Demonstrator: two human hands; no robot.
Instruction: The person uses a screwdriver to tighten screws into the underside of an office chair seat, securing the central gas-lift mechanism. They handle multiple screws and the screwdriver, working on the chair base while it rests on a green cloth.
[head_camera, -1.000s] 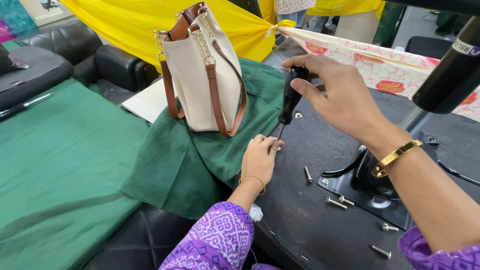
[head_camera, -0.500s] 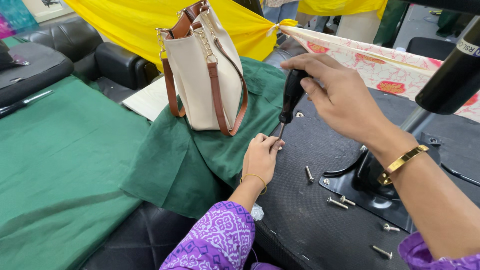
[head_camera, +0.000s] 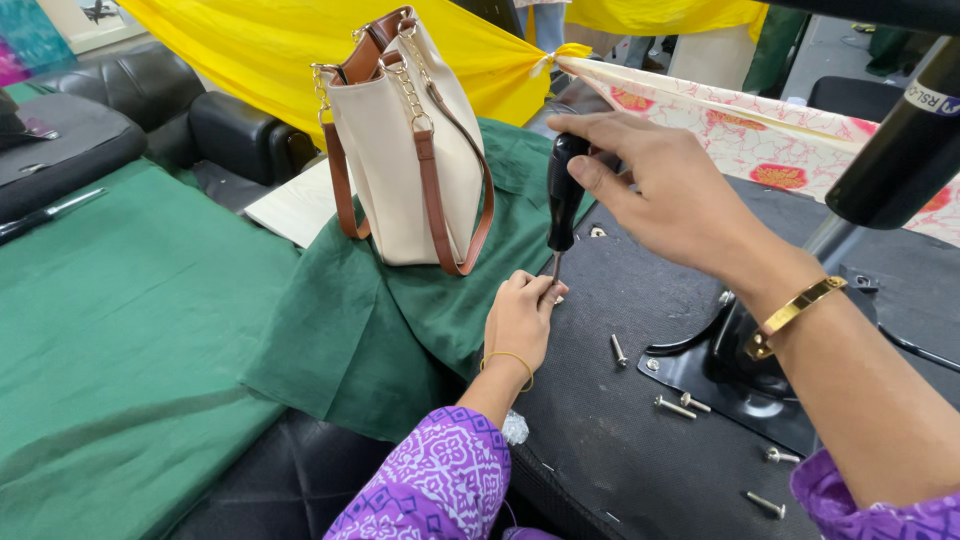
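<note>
Right hand (head_camera: 650, 190) wrapped tight around black screwdriver (head_camera: 563, 200), held upright over black chair base (head_camera: 640, 420). Left hand (head_camera: 522, 320) down at the tip, fingers pinching there; too small to tell what. Loose screws (head_camera: 680, 405) near. Cream bag (head_camera: 405, 150) on green cloth (head_camera: 360, 330) beside.

Purple patterned sleeves (head_camera: 440, 480) on both arms, a thin bangle (head_camera: 508, 360) left, broad gold bracelet (head_camera: 793, 315) right

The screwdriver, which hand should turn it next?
Probably the right hand: it already grips the black screwdriver handle from above. The left hand is low, pinching at the tip, likely steadying it.
</note>
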